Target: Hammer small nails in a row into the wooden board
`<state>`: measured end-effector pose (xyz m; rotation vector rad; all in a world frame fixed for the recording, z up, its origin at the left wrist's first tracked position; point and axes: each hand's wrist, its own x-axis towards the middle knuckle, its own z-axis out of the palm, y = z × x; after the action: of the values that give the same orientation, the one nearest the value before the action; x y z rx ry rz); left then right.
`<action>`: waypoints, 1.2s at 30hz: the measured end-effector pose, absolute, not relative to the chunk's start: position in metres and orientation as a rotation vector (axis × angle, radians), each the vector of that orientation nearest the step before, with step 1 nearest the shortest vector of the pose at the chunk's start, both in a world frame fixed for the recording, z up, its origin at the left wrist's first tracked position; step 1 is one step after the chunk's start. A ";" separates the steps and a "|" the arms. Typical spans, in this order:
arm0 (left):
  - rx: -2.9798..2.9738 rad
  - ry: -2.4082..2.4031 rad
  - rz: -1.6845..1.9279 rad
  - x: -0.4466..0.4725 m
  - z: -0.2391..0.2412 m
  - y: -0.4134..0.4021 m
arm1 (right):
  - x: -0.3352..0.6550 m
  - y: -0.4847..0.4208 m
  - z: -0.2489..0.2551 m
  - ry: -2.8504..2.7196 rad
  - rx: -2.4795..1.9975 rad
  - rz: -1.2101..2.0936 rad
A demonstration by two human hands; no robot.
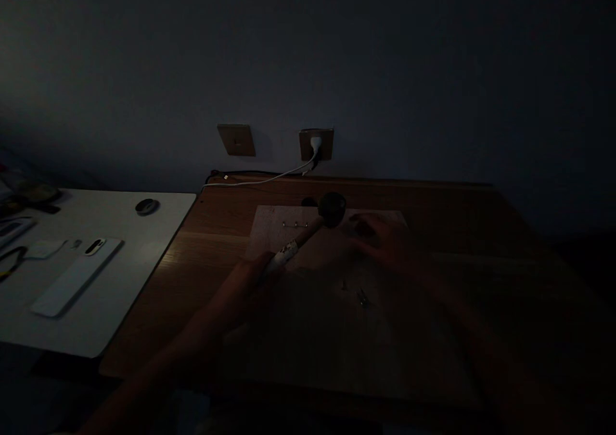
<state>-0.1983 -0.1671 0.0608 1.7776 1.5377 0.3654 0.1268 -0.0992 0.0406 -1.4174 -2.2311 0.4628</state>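
The light is very dim. My left hand [250,273] is wrapped around the handle of a mallet [332,209], which slants up and to the right. Its head is dark and rounded, and its handle has a patchy white covering. To the right of the head, my right hand [380,239] hovers over the board with thumb and fingers apart; I see nothing between them. A pale board [289,294] lies beneath both hands. Near its far left corner stand thin nails [295,224] in a row. Loose nails [362,298] lie nearer me on the board.
Under the board is a brown wooden table [192,255] against the wall. A white cable [260,181] runs to a plug in the wall socket [327,145]. On the white table [129,281] at left lie a white phone [77,278], a dark round object [147,206] and other items.
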 end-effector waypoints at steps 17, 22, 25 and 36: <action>1.738 1.496 0.472 -0.213 0.047 -0.175 | 0.086 -0.139 0.048 -2.765 -1.124 0.636; 1.709 1.571 0.458 -0.216 0.051 -0.179 | 0.108 -0.097 0.032 -2.408 -1.272 0.645; 1.688 1.607 0.445 -0.215 0.055 -0.181 | 0.118 -0.076 0.027 -2.212 -1.375 0.582; 1.704 1.580 0.444 -0.219 0.049 -0.180 | 0.111 -0.071 0.021 -2.061 -1.483 0.567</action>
<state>-0.2189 -0.1796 0.0487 1.7037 1.5798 0.4439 0.1114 -0.0710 0.0211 -1.4828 -2.0613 0.5675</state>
